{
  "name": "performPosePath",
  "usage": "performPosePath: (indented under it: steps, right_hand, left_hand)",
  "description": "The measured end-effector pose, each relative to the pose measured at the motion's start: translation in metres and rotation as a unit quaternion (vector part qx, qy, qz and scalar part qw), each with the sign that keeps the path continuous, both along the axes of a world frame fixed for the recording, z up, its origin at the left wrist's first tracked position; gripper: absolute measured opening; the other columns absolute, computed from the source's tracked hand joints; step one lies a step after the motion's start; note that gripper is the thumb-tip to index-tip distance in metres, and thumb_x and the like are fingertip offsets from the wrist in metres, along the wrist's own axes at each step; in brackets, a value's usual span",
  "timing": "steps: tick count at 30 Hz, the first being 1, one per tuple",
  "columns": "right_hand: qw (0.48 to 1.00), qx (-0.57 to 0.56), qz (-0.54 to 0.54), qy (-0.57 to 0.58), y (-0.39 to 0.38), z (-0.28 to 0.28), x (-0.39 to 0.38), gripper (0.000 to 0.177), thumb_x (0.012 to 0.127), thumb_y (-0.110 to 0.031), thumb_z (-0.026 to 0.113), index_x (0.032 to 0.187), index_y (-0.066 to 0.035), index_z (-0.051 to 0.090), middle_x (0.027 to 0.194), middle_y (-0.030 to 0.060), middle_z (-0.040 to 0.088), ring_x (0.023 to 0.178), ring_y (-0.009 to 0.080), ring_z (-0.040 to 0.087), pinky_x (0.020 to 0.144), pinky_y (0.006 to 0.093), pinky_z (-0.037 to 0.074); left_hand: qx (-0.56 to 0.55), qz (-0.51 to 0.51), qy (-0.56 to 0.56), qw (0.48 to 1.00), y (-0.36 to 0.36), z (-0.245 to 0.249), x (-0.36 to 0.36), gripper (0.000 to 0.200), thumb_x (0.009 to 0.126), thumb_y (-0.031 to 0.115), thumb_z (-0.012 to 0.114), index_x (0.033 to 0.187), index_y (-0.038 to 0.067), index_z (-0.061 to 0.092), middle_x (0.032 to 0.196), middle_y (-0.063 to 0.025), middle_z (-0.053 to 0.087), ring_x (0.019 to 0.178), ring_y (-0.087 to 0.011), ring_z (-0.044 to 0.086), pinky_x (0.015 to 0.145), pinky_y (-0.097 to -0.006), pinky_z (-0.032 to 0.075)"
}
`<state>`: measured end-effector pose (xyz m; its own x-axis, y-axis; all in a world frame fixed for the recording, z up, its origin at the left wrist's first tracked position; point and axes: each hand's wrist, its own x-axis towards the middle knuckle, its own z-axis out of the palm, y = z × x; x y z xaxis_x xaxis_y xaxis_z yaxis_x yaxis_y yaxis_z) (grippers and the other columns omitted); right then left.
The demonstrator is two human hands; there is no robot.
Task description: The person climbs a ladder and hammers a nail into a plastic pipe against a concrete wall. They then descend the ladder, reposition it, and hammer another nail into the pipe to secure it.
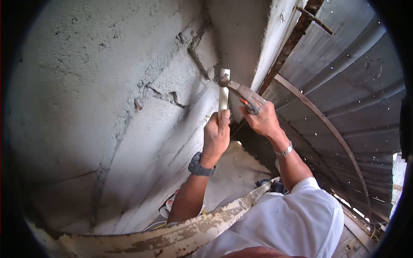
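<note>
My left hand [217,133] is wrapped around a narrow off-white strip [223,101], thumb lying along its face. The strip stands up from the fist beside the rough concrete wall. In my right hand [263,120] is a hammer [247,92] with a worn metal head, gripped close behind the head. Its round striking face overlaps the upper part of the strip. A small orange-tipped piece [243,102] shows by the right fingers; I cannot tell what it belongs to. A dark watch is on the left wrist, a metal band on the right.
The concrete wall [77,112] at left has cracks and a chipped, broken patch [172,86]. Corrugated metal sheeting [344,81] with a curved rusty bar [331,124] rises at right. A paint-flaked beam [163,225] crosses the bottom, near cables and clutter on the floor.
</note>
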<state>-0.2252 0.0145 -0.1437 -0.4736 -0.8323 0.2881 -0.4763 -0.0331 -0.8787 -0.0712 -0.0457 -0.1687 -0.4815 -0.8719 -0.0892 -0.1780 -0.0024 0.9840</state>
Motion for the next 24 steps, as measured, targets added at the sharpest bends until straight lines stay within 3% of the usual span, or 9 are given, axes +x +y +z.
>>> performPosePath:
  steps: [2, 3, 7, 8, 10, 15, 19, 22, 24]
  right_hand:
    - [0.995, -0.093, 0.031, 0.0, 0.018, 0.022, -0.001, 0.015, 0.081, -0.011, 0.065, 0.094, -0.003, 0.065, 0.074, 0.0153, 0.062, 0.063, 0.0297, 0.058, 0.062, 0.0319, 0.048]
    - [0.995, -0.068, 0.015, 0.068, 0.025, 0.032, -0.002, 0.014, 0.082, -0.013, 0.065, 0.091, -0.002, 0.065, 0.069, 0.0101, 0.06, 0.059, 0.0231, 0.057, 0.061, 0.0309, 0.048]
    - [0.885, -0.415, 0.066, -0.203, 0.012, 0.045, 0.012, 0.04, 0.087, -0.035, 0.068, 0.067, -0.006, 0.048, 0.064, 0.0022, 0.048, 0.051, 0.0133, 0.044, 0.063, 0.0364, 0.045]
    - [0.884, -0.412, 0.078, -0.204, 0.005, 0.018, 0.01, 0.03, 0.086, -0.03, 0.069, 0.08, -0.004, 0.056, 0.07, 0.0044, 0.055, 0.057, 0.0179, 0.052, 0.067, 0.0376, 0.047]
    - [0.997, -0.032, -0.042, 0.054, -0.001, -0.031, 0.006, 0.024, 0.087, -0.022, 0.067, 0.096, -0.001, 0.06, 0.078, 0.0065, 0.061, 0.07, 0.0213, 0.059, 0.072, 0.0369, 0.049]
    - [0.987, 0.063, -0.025, -0.145, 0.027, 0.04, 0.004, 0.014, 0.088, -0.013, 0.062, 0.081, -0.001, 0.059, 0.073, 0.0054, 0.058, 0.065, 0.0164, 0.057, 0.066, 0.0311, 0.046]
    - [0.889, -0.423, 0.082, -0.154, 0.01, 0.039, 0.009, 0.032, 0.094, -0.024, 0.058, 0.07, -0.006, 0.047, 0.067, 0.0008, 0.052, 0.058, 0.0131, 0.052, 0.07, 0.0381, 0.05]
    - [0.999, -0.024, -0.008, 0.042, -0.011, -0.019, 0.006, 0.021, 0.087, -0.017, 0.063, 0.089, 0.003, 0.057, 0.068, 0.0171, 0.056, 0.058, 0.0257, 0.059, 0.067, 0.0372, 0.05]
    - [1.0, 0.017, -0.014, 0.017, -0.003, -0.009, 0.001, 0.025, 0.084, -0.013, 0.066, 0.102, 0.003, 0.058, 0.082, 0.0133, 0.062, 0.07, 0.0199, 0.06, 0.07, 0.0336, 0.05]
  left_hand:
    - [-0.15, -0.031, -0.054, 0.987, 0.007, -0.006, 0.009, 0.046, 0.098, 0.04, 0.049, 0.082, -0.003, 0.056, 0.067, -0.011, 0.054, 0.059, -0.0199, 0.051, 0.057, -0.0348, 0.044]
    - [0.021, 0.01, -0.062, 0.998, 0.011, 0.018, 0.005, 0.044, 0.098, 0.038, 0.05, 0.082, -0.003, 0.056, 0.065, -0.0112, 0.053, 0.058, -0.0198, 0.051, 0.056, -0.0349, 0.044]
    - [0.03, 0.006, -0.078, 0.996, 0.01, 0.019, 0.006, 0.044, 0.098, 0.039, 0.05, 0.082, -0.002, 0.056, 0.064, -0.0105, 0.053, 0.057, -0.0201, 0.051, 0.057, -0.035, 0.044]
    - [0.055, 0.006, -0.056, 0.997, 0.009, 0.019, 0.005, 0.045, 0.098, 0.039, 0.049, 0.082, -0.002, 0.056, 0.064, -0.0095, 0.052, 0.057, -0.0186, 0.05, 0.056, -0.0338, 0.044]
    - [0.078, 0.004, -0.033, 0.996, 0.01, 0.014, 0.006, 0.045, 0.098, 0.04, 0.049, 0.081, -0.001, 0.055, 0.063, -0.0085, 0.052, 0.056, -0.017, 0.05, 0.056, -0.0325, 0.044]
    - [0.092, -0.005, -0.025, 0.995, 0.015, 0.016, 0.017, 0.046, 0.098, 0.043, 0.049, 0.078, 0.001, 0.053, 0.061, -0.0014, 0.048, 0.052, -0.0088, 0.046, 0.048, -0.0267, 0.039]
    - [0.106, -0.02, -0.002, 0.994, 0.009, 0.039, 0.005, 0.049, 0.098, 0.047, 0.043, 0.079, 0.003, 0.048, 0.05, 0.0015, 0.038, 0.037, -0.0076, 0.037, 0.035, -0.0232, 0.03]
    - [0.124, -0.02, 0.025, 0.992, 0.008, 0.033, 0.005, 0.047, 0.099, 0.045, 0.043, 0.079, 0.003, 0.048, 0.05, 0.0007, 0.039, 0.037, -0.008, 0.037, 0.035, -0.0237, 0.031]
    - [0.106, -0.024, 0.033, 0.994, -0.003, 0.024, 0.004, 0.045, 0.1, 0.043, 0.043, 0.079, 0.003, 0.048, 0.05, 0.0001, 0.04, 0.038, -0.0082, 0.037, 0.035, -0.024, 0.031]
